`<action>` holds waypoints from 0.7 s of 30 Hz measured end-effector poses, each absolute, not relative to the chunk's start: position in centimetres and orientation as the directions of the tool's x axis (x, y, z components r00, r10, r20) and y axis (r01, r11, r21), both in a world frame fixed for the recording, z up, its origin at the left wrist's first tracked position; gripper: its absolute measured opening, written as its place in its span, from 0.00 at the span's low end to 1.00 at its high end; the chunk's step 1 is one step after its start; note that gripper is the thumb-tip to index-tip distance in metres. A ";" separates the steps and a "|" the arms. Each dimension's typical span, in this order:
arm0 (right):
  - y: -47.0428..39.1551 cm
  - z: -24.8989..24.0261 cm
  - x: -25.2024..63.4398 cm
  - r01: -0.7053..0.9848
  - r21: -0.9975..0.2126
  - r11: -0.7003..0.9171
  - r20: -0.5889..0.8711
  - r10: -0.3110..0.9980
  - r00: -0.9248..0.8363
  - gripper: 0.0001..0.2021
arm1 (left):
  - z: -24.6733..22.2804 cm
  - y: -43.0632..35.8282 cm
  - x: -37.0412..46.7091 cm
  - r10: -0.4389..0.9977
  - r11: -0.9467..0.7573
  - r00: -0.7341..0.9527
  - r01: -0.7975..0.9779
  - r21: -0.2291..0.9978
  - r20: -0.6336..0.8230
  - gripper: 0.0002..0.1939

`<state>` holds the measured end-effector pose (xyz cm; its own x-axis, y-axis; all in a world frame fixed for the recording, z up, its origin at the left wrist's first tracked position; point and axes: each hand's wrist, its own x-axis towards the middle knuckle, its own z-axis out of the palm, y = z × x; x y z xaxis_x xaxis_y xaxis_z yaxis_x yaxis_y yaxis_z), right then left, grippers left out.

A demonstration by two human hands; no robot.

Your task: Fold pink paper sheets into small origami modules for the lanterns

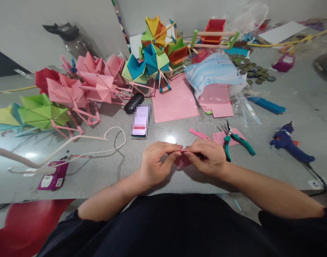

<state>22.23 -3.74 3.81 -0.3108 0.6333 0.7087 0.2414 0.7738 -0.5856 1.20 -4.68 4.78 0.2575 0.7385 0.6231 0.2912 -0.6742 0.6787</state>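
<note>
A small piece of pink paper (182,161) is pinched between both hands near the table's front edge. My left hand (160,160) grips its left side with thumb and fingers together. On the right side, my right hand (207,157) holds the same paper, its fingertips close to those of the left. The folded edge shows between the fingertips, and the rest of the paper hangs below. Green-handled pliers (237,138) lie just right of my right hand, partly over small pink sheets (219,137). Behind the hands is a pink flat strip (199,134).
Folded paper models (96,85) line the back left. A phone (140,121), large pink sheets (174,101) and a plastic bag (214,73) lie beyond the hands. A blue glue gun (292,142) is at right; a white cable (85,152) curls at left.
</note>
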 end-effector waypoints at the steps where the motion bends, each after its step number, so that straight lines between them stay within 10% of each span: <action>1: -3.8 3.8 22.2 0.243 -0.581 0.777 0.708 0.629 -0.321 0.06 | 4.7 -4.7 1.2 0.729 -0.684 0.266 0.294 0.668 0.630 0.04; 21: -2.2 2.2 22.4 0.311 -0.714 0.628 0.478 0.761 -0.439 0.09 | 6.1 -2.8 -0.9 0.866 -0.448 -0.034 0.393 0.803 0.499 0.08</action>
